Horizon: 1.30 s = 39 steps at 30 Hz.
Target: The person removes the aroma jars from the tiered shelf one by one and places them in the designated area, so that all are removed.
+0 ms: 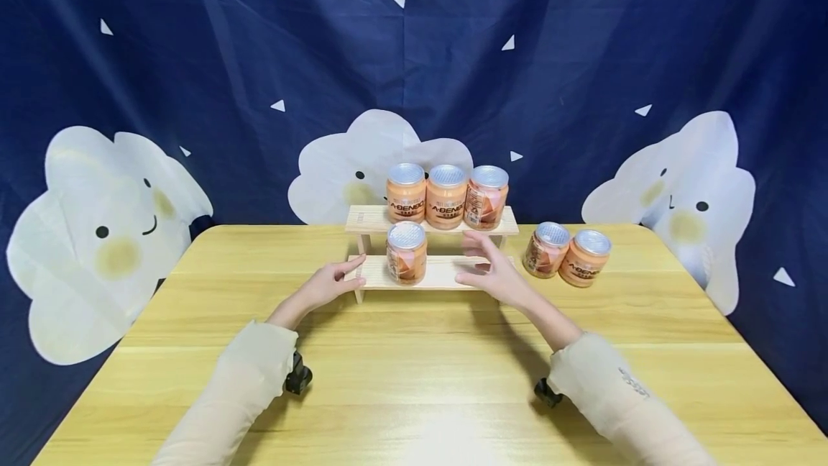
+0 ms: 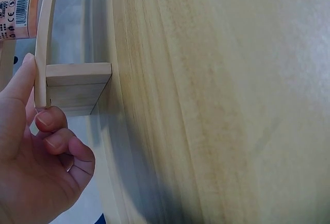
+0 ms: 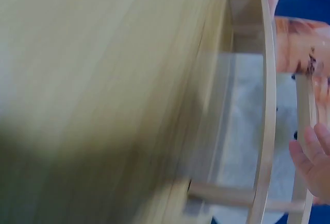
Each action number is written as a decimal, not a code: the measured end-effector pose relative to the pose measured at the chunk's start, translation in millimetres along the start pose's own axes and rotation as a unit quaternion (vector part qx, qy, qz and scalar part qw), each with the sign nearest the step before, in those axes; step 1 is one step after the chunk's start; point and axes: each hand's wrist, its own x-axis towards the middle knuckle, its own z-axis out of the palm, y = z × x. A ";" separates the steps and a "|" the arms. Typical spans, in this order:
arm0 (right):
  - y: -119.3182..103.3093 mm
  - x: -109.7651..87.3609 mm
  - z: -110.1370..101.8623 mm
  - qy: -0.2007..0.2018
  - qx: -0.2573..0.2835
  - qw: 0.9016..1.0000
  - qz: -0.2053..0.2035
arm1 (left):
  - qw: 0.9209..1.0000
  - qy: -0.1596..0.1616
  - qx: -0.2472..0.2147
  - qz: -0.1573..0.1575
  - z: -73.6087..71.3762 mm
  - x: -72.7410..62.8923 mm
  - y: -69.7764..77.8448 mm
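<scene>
A two-tier wooden stand (image 1: 364, 218) holds three orange jars with silver lids on its upper board, among them a middle jar (image 1: 446, 200). On the lower board stands a single jar (image 1: 406, 256), left of centre. My left hand (image 1: 328, 283) pinches the left end of the lower board; in the left wrist view its thumb and a fingertip (image 2: 50, 119) meet the board's end from two sides. To the right of the single jar, my right hand (image 1: 497, 275) hovers by the lower board, fingers spread and holding nothing.
Two more jars, one pinkish (image 1: 546, 252) and one orange (image 1: 584, 261), stand side by side on the wooden table (image 1: 414, 365) right of the stand. A dark blue curtain (image 1: 259, 34) with clouds hangs behind the table.
</scene>
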 end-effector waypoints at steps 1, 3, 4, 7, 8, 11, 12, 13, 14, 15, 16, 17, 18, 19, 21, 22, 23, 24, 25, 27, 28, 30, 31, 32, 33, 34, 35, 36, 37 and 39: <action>-1.3 2.7 3.9 -0.003 -0.002 1.000 0.001 | 1.000 0.000 -0.003 0.000 -0.2 -0.1 0.2; -4.4 7.6 11.5 -0.008 -0.007 1.000 0.004 | 1.000 -0.001 -0.005 0.001 -0.6 -0.5 0.9; -5.2 10.3 15.2 -0.009 -0.010 1.000 0.006 | 1.000 -0.001 -0.004 0.003 -0.6 -0.6 1.2; -5.7 17.9 26.5 -0.012 -0.007 1.000 0.014 | 1.000 -0.001 -0.006 0.004 -1.1 -0.8 2.1; -5.5 20.1 30.2 -0.012 -0.005 1.000 0.015 | 1.000 -0.001 -0.006 0.004 -1.1 -0.8 2.2; -5.7 25.5 40.5 -0.009 0.002 1.000 0.014 | 1.000 -0.002 -0.004 0.003 -0.9 -0.8 2.0; -5.7 27.0 43.6 -0.008 0.007 1.000 0.011 | 1.000 -0.001 -0.003 0.005 -0.9 -1.1 1.9; -6.6 28.1 46.5 -0.006 0.012 1.000 0.010 | 1.000 -0.001 -0.003 0.009 -0.7 -1.2 2.0; -7.5 29.0 49.0 -0.003 0.018 1.000 0.007 | 1.000 -0.001 -0.004 0.008 -1.6 -3.2 7.3; -8.0 30.0 51.1 -0.001 0.023 1.000 0.004 | 1.000 -0.002 -0.004 0.009 -2.6 -5.6 13.2; -8.9 31.0 53.0 0.000 0.026 1.000 0.003 | 1.000 -0.002 -0.004 0.010 -2.4 -5.7 13.3; -13.3 31.2 54.3 0.001 0.033 0.999 0.003 | 1.000 -0.002 -0.005 0.011 -2.3 -5.8 13.3; -17.9 31.3 55.6 0.002 0.045 0.999 0.003 | 1.000 -0.001 -0.006 0.011 -2.1 -6.0 13.4; -22.4 31.4 56.8 0.004 0.053 0.999 0.005 | 1.000 -0.002 -0.006 0.011 -2.0 -5.6 13.1; -31.6 31.9 59.2 0.004 0.068 0.998 0.005 | 1.000 0.000 -0.005 0.009 -0.8 -3.4 7.1; -36.8 31.9 60.5 0.003 0.075 0.997 0.005 | 1.000 0.001 -0.003 0.009 0.3 -1.1 0.9; -41.1 31.9 61.7 0.003 0.082 0.997 0.005 | 1.000 0.001 -0.003 0.008 0.2 -0.9 0.6; -41.5 32.8 63.2 0.002 0.086 0.996 0.004 | 1.000 0.002 -0.003 0.008 0.3 -0.6 0.2; -41.1 33.9 64.5 0.002 0.090 0.996 0.001 | 1.000 0.002 -0.001 0.007 0.2 -0.2 -0.2; -39.7 35.3 66.3 0.004 0.083 0.997 -0.005 | 1.000 0.003 0.000 0.004 0.5 0.2 -0.2; -38.2 35.8 67.0 0.007 0.077 0.997 -0.011 | 1.000 0.002 0.000 0.004 0.9 0.4 -0.2; -30.1 38.2 69.0 0.017 0.067 0.998 -0.012 | 1.000 0.001 -0.001 0.005 1.8 0.9 -0.2; -25.7 39.5 69.8 0.022 0.062 0.998 -0.013 | 1.000 0.001 0.000 0.007 2.1 1.1 -0.4; -21.6 40.7 70.6 0.028 0.054 0.998 -0.014 | 1.000 0.001 -0.002 0.008 2.4 1.3 -0.4; -17.5 42.1 71.5 0.034 0.050 0.998 -0.014 | 1.000 0.001 -0.001 0.010 2.5 1.4 -0.5; -13.7 43.3 72.2 0.039 0.046 0.998 -0.013 | 1.000 0.001 -0.001 0.010 2.5 1.4 -0.6; -10.0 44.5 73.0 0.045 0.040 0.998 -0.010 | 1.000 0.001 -0.001 0.011 2.5 1.5 -1.0; -8.5 45.2 73.3 0.048 0.035 0.998 -0.012 | 1.000 0.002 0.000 0.010 2.3 1.4 -1.2; -7.4 45.6 73.4 0.051 0.031 0.998 -0.015 | 1.000 0.003 -0.001 0.008 2.0 1.3 -1.7; -6.3 46.0 73.0 0.053 0.027 0.998 -0.020 | 1.000 0.003 -0.001 0.005 1.1 1.0 -2.2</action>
